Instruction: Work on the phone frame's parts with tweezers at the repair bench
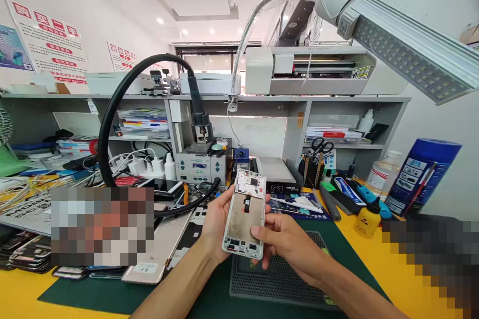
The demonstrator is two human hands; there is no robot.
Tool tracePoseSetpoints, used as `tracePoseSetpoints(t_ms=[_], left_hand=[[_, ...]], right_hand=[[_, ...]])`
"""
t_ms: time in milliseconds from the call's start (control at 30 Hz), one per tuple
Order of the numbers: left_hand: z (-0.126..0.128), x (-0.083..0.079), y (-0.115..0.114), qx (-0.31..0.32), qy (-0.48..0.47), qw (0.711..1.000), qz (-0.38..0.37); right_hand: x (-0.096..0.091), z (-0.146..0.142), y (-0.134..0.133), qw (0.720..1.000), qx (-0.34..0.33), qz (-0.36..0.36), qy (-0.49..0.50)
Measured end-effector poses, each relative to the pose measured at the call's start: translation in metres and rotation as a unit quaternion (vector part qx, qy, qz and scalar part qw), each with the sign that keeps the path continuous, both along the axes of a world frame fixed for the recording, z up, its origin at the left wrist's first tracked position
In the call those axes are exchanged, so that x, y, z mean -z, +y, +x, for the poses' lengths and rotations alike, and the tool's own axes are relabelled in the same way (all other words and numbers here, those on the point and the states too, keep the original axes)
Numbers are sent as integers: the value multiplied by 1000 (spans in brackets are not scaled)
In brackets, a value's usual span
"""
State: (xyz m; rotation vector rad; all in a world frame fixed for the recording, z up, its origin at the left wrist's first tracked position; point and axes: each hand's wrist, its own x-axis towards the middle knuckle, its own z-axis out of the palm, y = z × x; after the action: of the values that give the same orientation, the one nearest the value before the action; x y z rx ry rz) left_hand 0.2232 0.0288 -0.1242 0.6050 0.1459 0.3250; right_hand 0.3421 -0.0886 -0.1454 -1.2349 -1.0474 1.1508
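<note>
Cluttered yellow surface (pixel 22 294) with a dark work mat (pixel 279 284); above it, both hands hold an opened phone frame (pixel 245 214), left hand (pixel 215 222) fingers wrapping its left edge, right hand (pixel 286 244) fingers pinching its near right edge

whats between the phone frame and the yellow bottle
In the head view, a blue packet and a dark tool lie between the phone frame and the yellow bottle.

I see the phone frame (pixel 245 214) as silvery metal around a dull matt gold plate, the mat (pixel 262 284) as rough dark rubber, and the tabletop (pixel 22 294) as smooth yellow.
</note>
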Motion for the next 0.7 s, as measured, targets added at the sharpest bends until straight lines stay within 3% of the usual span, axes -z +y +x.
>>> tracePoseSetpoints(t_ms=[700], left_hand=[[0,0,-2,0,15,1000,3]], right_hand=[[0,-1,0,1000,1,4,15]])
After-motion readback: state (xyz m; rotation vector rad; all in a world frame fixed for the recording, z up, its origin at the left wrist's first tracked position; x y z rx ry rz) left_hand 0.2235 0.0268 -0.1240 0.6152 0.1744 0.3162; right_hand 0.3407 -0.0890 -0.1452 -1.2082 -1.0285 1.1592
